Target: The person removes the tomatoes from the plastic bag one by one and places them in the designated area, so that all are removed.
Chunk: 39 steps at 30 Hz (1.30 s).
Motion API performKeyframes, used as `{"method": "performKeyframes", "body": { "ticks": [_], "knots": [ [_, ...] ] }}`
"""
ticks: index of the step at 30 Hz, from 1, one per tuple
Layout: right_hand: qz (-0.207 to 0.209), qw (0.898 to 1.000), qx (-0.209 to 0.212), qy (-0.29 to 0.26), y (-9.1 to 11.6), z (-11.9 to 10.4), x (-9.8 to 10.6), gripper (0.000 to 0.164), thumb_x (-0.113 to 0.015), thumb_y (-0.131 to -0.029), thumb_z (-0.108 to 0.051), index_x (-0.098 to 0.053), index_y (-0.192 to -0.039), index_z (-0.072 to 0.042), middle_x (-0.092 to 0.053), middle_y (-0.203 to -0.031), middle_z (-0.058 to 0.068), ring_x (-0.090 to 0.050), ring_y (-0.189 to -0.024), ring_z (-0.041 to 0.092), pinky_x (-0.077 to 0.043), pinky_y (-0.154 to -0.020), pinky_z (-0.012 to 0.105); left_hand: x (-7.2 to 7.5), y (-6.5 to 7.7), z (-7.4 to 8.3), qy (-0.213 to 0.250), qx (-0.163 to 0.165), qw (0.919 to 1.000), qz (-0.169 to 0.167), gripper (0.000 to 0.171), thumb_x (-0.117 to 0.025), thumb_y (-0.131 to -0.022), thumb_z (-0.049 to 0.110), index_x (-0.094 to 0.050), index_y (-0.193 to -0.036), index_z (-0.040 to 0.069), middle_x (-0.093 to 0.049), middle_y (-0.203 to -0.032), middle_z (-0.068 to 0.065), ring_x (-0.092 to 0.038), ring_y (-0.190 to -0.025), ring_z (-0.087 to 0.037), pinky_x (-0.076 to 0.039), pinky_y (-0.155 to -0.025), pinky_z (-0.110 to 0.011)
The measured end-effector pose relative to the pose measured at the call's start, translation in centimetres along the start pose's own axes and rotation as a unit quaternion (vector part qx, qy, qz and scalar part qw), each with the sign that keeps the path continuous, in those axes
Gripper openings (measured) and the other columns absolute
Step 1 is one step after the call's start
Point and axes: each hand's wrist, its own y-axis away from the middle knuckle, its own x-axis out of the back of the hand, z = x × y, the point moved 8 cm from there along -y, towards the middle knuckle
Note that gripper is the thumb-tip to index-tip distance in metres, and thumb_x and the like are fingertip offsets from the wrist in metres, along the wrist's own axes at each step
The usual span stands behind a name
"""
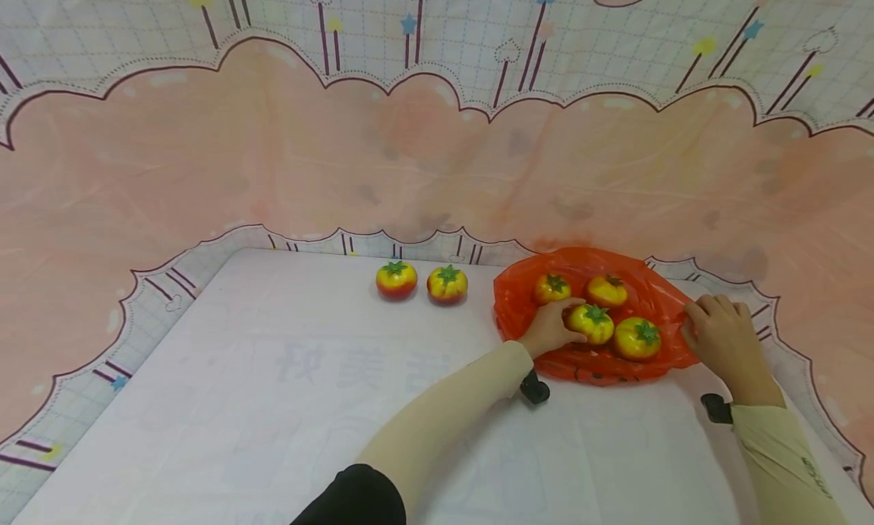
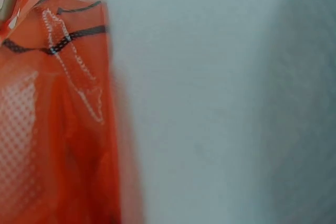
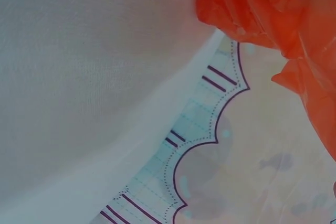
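Note:
A red plastic bag (image 1: 526,282) lies spread on the white table at the right, with several yellow-red tomatoes (image 1: 637,338) with green star-shaped tops on it. My left hand (image 1: 551,329) reaches over the bag's near left side, thumb and fingers curled round one tomato (image 1: 592,324) in the middle. My right hand (image 1: 727,343) grips the bag's right edge; its fingertips are partly hidden in the plastic. Only the bag's side (image 2: 58,103) fills the left part of the left wrist view. Crumpled bag plastic (image 3: 252,9) shows at upper right in the right wrist view.
Two more tomatoes, one on the left (image 1: 396,280) and one on the right (image 1: 447,284), stand near the table's back edge, left of the bag. A patterned peach-coloured cloth (image 1: 382,153) rises behind the white tabletop (image 1: 273,403) and along its sides.

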Motion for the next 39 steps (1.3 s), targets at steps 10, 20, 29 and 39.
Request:
{"method": "performKeyframes", "body": {
  "ticks": [10,20,29,39],
  "knots": [
    [0.008,1.0,-0.003,-0.004,0.2,0.0,0.0,0.022,-0.072,-0.064,0.004,-0.06,-0.082,0.005,-0.058,-0.076,0.022,-0.05,-0.075,0.039,-0.043,-0.068,0.054,0.1,0.3,-0.4,0.029,0.009,0.9995,-0.004,0.06,-0.074,-0.079,0.02,-0.051,-0.135,0.017,-0.055,-0.134,0.001,-0.051,-0.123,-0.013,-0.042,-0.105,-0.024],
    [0.006,1.0,-0.006,-0.008,0.0,0.0,0.1,0.022,-0.073,-0.064,0.005,-0.06,-0.083,0.005,-0.058,-0.076,0.023,-0.049,-0.075,0.039,-0.043,-0.068,0.055,0.4,0.4,0.1,0.068,0.004,0.9976,-0.009,0.061,-0.073,-0.08,0.028,-0.049,-0.136,0.022,-0.053,-0.136,0.003,-0.05,-0.125,-0.012,-0.04,-0.108,-0.028],
    [0.017,1.0,-0.001,-0.013,0.1,0.0,0.3,0.02,-0.071,-0.065,0.005,-0.059,-0.082,0.006,-0.057,-0.075,0.022,-0.049,-0.074,0.038,-0.043,-0.067,0.054,1.0,0.3,0.5,0.083,-0.031,0.996,0.006,0.061,-0.074,-0.079,0.03,-0.05,-0.135,0.024,-0.054,-0.136,0.006,-0.05,-0.125,-0.01,-0.041,-0.106,-0.026],
    [0.015,1.0,-0.004,-0.016,-0.1,0.0,0.4,0.021,-0.071,-0.065,0.004,-0.06,-0.082,0.005,-0.057,-0.075,0.022,-0.048,-0.075,0.039,-0.041,-0.067,0.054,1.7,0.6,1.2,0.106,-0.041,0.9935,0.002,0.059,-0.073,-0.08,0.027,-0.051,-0.134,0.023,-0.054,-0.135,0.005,-0.053,-0.118,-0.01,-0.046,-0.097,-0.018]
  ]
}}
